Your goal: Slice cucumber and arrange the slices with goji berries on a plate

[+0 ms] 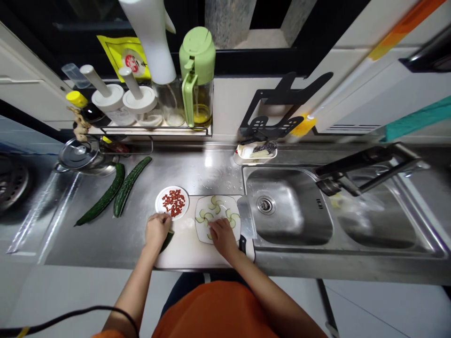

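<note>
My left hand (158, 230) is at the lower left rim of a small round white plate (158, 197), fingertips pinched together. Chopped red pieces (174, 202) lie on that plate. Beside the same hand a dark green cucumber piece (167, 240) rests on the cutting board (190, 251), partly hidden. My right hand (222, 235) reaches over a square white plate (199, 233), its fingers drawn together and down among the slices; whatever they hold is too small to tell. Pale green cucumber slices (216, 204) form curved fans on this plate. A cleaver (247, 217) lies along its right side.
Two whole cucumbers (131, 184) lie on the steel counter at left, near a lidded pot (79, 152). A double sink (289, 206) with a faucet (359, 171) is at right. Behind stands a rack with a green oil bottle (198, 70) and seasoning jars (112, 102).
</note>
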Demonstrator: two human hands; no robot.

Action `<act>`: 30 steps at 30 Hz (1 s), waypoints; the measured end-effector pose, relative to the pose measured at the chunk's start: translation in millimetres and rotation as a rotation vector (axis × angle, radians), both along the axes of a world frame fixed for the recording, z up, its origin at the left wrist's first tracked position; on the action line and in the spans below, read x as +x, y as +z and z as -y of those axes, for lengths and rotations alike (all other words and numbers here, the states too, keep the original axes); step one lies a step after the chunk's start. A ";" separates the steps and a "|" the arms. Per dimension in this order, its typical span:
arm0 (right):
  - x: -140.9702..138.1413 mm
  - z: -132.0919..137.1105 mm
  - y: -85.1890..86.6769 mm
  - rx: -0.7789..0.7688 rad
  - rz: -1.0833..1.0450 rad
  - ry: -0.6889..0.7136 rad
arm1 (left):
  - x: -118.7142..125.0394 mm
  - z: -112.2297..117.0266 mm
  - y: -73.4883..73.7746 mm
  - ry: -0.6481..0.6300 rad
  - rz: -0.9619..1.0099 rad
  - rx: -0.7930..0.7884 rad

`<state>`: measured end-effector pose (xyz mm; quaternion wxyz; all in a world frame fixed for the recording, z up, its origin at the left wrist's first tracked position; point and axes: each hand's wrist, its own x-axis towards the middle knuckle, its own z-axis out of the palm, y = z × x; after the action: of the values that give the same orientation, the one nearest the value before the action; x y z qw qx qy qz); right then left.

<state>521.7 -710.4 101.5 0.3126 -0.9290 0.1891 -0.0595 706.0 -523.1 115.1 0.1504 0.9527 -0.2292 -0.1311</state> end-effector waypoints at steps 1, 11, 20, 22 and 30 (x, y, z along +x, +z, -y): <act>-0.3 -0.2 0.1 -0.002 0.000 0.003 | 0.6 2.2 -1.2 0.001 -0.008 0.008; -5.5 -2.6 -2.7 -0.014 0.028 0.004 | 14.7 13.5 -0.6 0.009 -0.075 0.108; -4.2 -3.3 -0.8 0.005 0.033 0.011 | 17.9 16.9 -1.9 0.036 -0.143 0.095; -4.1 -3.2 -0.7 0.007 0.024 0.015 | 19.3 17.0 -0.8 0.050 -0.177 0.074; -1.5 -0.5 1.2 0.014 0.028 0.015 | 27.4 11.5 10.8 0.163 -0.267 -0.010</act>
<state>520.2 -709.9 102.7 0.3224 -0.9272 0.1779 -0.0689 733.4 -534.6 125.9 0.1944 0.9415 -0.1295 -0.2430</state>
